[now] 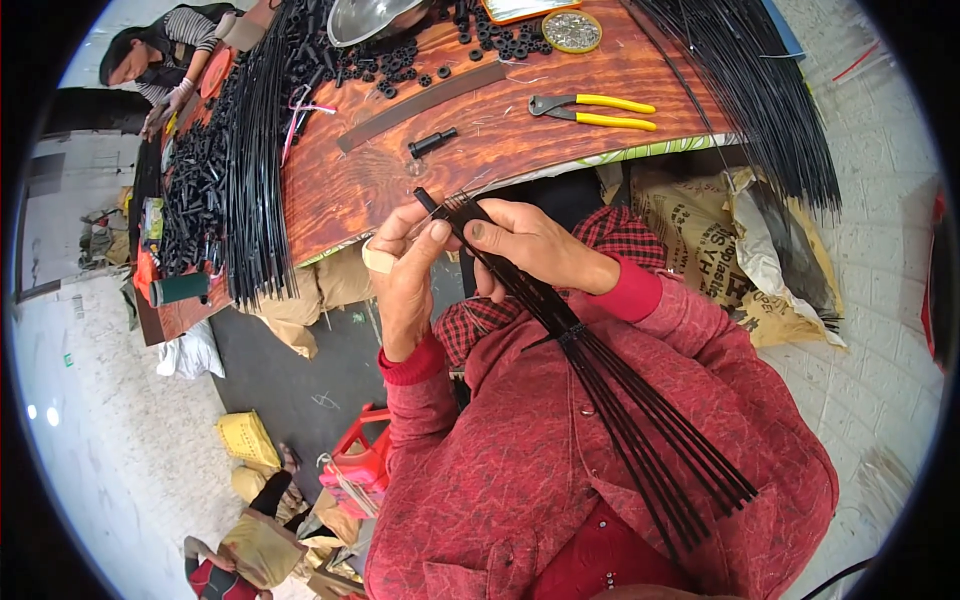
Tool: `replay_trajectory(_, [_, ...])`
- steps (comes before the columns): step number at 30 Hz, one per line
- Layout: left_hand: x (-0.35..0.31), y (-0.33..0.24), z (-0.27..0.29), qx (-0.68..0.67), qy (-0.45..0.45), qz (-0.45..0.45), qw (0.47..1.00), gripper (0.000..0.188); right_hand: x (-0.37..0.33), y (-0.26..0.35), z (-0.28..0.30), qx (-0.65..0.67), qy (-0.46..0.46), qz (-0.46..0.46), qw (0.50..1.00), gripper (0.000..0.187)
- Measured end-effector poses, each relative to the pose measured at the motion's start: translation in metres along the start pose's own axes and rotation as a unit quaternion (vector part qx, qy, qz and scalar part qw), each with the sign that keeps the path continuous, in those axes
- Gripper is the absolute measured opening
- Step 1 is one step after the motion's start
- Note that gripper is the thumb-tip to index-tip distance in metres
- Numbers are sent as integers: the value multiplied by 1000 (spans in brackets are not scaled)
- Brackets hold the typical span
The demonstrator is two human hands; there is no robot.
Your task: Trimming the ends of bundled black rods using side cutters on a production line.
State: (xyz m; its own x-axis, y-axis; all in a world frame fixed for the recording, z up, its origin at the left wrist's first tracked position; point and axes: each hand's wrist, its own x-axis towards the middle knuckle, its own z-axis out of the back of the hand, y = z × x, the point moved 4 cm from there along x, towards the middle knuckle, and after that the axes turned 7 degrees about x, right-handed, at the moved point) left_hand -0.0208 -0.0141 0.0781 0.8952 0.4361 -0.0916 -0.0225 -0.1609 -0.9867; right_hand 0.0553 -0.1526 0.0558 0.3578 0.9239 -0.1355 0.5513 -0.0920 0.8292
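Observation:
A bundle of thin black rods [655, 430] slants across my front, bound by a black tie [571, 334] near its middle. My right hand [545, 245] is closed round its upper end, thumb on top. Just left of it, the fingertips of my left hand [405, 265] pinch a short black tube-like piece [425, 199] against the rod tips. Whether a rod sits inside that piece is hidden by the fingers. A tan bandage [378, 257] wraps one left finger. Beyond my hands, a black stepped plastic fitting [432, 143] lies on the wooden table [350, 190].
Yellow-handled end-cutting pliers [595, 112], a dark flat bar [425, 105], a dish of small metal pieces [571, 32] and a metal bowl [370, 20] lie on the table. Long black rods [255, 170] overhang its left edge, others [745, 90] its right. Another person [165, 55] works far left.

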Motion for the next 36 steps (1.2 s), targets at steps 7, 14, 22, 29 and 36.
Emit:
replay_trajectory(7, [5, 6, 6, 51, -18, 5, 999, 30, -2, 1, -3, -56, -62, 37, 996, 39])
replay_trajectory(14, [1, 0, 1, 62, -30, 7, 998, 33, -3, 0, -3, -30, -35, 31, 998, 38])
replay_trajectory(22, [2, 8, 4, -10, -25, -15, 1000, 34, -6, 6, -9, -30, -32, 30, 999, 42])
replay_trajectory(29, [3, 15, 10, -25, -7, -7, 1000, 32, -1, 2, -6, -18, -31, 31, 999, 44])
replay_trajectory(36, [-1, 17, 15, -49, 25, -7, 998, 37, 0, 3, -7, 10, 2, -13, 1000, 40])
